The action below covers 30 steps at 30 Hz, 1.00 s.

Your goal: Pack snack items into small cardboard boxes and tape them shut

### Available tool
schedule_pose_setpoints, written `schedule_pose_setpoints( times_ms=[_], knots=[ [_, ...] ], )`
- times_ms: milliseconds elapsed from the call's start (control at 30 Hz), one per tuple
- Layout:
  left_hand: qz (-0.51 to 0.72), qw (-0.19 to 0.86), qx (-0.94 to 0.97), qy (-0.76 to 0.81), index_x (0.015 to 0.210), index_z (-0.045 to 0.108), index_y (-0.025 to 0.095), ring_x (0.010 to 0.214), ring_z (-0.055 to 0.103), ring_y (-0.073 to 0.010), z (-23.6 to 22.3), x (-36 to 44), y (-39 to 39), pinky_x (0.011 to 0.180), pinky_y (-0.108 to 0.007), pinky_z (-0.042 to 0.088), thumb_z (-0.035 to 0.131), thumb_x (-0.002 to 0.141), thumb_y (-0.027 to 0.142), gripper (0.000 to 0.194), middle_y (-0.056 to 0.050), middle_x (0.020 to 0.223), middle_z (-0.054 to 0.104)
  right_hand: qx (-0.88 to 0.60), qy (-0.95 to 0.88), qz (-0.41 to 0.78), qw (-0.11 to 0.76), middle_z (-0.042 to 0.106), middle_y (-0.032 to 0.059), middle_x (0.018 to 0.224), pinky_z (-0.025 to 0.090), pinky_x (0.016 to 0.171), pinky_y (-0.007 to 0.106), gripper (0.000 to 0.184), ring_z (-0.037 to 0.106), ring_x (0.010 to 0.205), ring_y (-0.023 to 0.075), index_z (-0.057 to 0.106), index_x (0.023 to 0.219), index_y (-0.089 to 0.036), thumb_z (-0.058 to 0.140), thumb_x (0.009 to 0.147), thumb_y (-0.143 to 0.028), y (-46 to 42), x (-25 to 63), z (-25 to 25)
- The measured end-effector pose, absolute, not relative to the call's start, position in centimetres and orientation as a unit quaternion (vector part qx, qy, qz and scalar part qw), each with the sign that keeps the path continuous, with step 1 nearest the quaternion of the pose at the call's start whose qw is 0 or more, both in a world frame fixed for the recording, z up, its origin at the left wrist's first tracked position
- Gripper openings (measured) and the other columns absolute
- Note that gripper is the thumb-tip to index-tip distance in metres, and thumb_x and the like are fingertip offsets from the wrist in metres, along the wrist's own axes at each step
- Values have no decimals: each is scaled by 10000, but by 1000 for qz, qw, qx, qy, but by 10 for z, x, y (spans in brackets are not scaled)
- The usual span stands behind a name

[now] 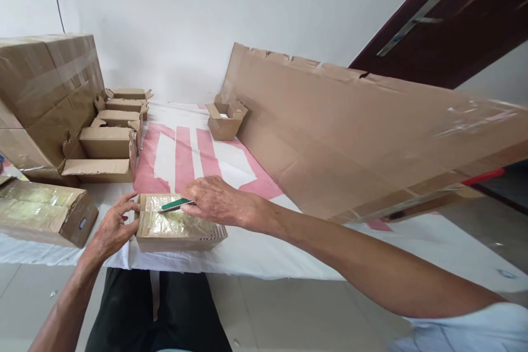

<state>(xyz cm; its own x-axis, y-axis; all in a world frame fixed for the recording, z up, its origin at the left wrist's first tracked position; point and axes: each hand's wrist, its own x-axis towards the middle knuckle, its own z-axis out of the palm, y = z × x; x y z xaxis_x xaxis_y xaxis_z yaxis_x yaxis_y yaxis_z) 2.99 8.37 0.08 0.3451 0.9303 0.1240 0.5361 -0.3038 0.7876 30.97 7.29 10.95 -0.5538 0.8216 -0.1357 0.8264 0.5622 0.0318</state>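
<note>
A small cardboard box [181, 242], its top covered with shiny clear tape, lies near the front edge of the cloth-covered table. My left hand [113, 225] grips the box at its left end, with fingers curved against the top corner and side. In my right hand [214, 198] is a green box cutter [175, 205], held over the taped top with its tip pointing left. Whether the blade is out or cutting into the tape cannot be made out.
Another taped box [45, 212] lies to the left. Several opened small boxes [107, 143] stand in a row beside a large carton [49, 88]. A small open box [226, 121] is farther back, against a big leaning cardboard sheet [350, 137]. Pink strips [183, 148] mark the white cloth.
</note>
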Motion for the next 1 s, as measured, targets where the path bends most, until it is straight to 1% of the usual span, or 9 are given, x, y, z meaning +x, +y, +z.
schedule_pose_setpoints(
  times_ms=[67, 167, 267, 367, 533, 667, 800, 933, 1000],
  knots=[
    [289, 339, 750, 489, 929, 800, 248, 1400, 623, -337, 3, 32, 83, 937, -403, 618, 655, 865, 371, 200, -115, 1576, 605, 472, 880, -26, 57, 591, 20, 710, 198, 594, 328, 253, 361, 599, 131, 607, 774, -178, 552, 1019, -210, 70, 320, 111],
    [290, 361, 742, 486, 975, 818, 244, 1414, 607, -342, 2, 34, 81, 956, -420, 616, 640, 862, 372, 247, -124, 1615, 563, 470, 882, -39, 19, 539, 0, 688, 204, 612, 329, 277, 332, 598, 128, 536, 735, -195, 533, 1012, -214, 65, 337, 112],
    [296, 394, 733, 469, 1122, 823, 266, 1484, 547, -353, -1, 34, 79, 1008, -436, 607, 665, 832, 346, 340, -116, 1637, 546, 468, 882, -52, -12, 509, -7, 676, 207, 624, 336, 299, 327, 612, 130, 461, 696, -208, 516, 990, -202, 58, 346, 112],
    [289, 408, 728, 470, 1241, 805, 289, 1506, 530, -359, -1, 32, 77, 1039, -442, 597, 691, 800, 323, 457, -101, 1658, 530, 486, 870, -80, -27, 509, -11, 676, 227, 630, 330, 314, 349, 625, 131, 426, 690, -216, 520, 989, -240, 54, 346, 113],
    [270, 416, 731, 469, 1331, 774, 302, 1472, 557, -355, 2, 29, 75, 1008, -421, 610, 711, 780, 307, 555, -93, 1698, 481, 509, 849, -130, -62, 509, -24, 652, 232, 621, 326, 304, 378, 621, 128, 451, 687, -215, 532, 979, -234, 48, 344, 112],
    [268, 400, 742, 466, 1382, 745, 318, 1472, 553, -350, 3, 32, 73, 965, -399, 620, 672, 801, 290, 587, -86, 1681, 499, 522, 836, -133, -106, 505, -30, 647, 248, 625, 323, 307, 390, 619, 127, 496, 693, -211, 547, 993, -255, 44, 350, 112],
    [261, 368, 755, 476, 1436, 700, 339, 1450, 579, -341, 2, 36, 69, 977, -419, 613, 639, 785, 238, 662, -75, 1677, 494, 512, 839, -115, -144, 500, -28, 650, 264, 634, 323, 322, 399, 624, 128, 519, 695, -208, 545, 1010, -268, 42, 352, 113],
    [255, 349, 767, 474, 1439, 694, 343, 1434, 594, -331, 3, 37, 65, 980, -418, 614, 640, 775, 219, 677, -78, 1672, 492, 489, 854, -113, -140, 550, -20, 687, 266, 628, 314, 275, 410, 624, 124, 587, 735, -198, 557, 1003, -254, 41, 342, 111],
    [255, 343, 770, 473, 1438, 693, 338, 1434, 596, -327, 4, 36, 63, 974, -407, 619, 644, 777, 223, 673, -81, 1667, 497, 486, 858, -107, -127, 551, -19, 690, 259, 624, 310, 273, 407, 625, 123, 590, 738, -195, 561, 1002, -256, 41, 334, 109]
  ],
)
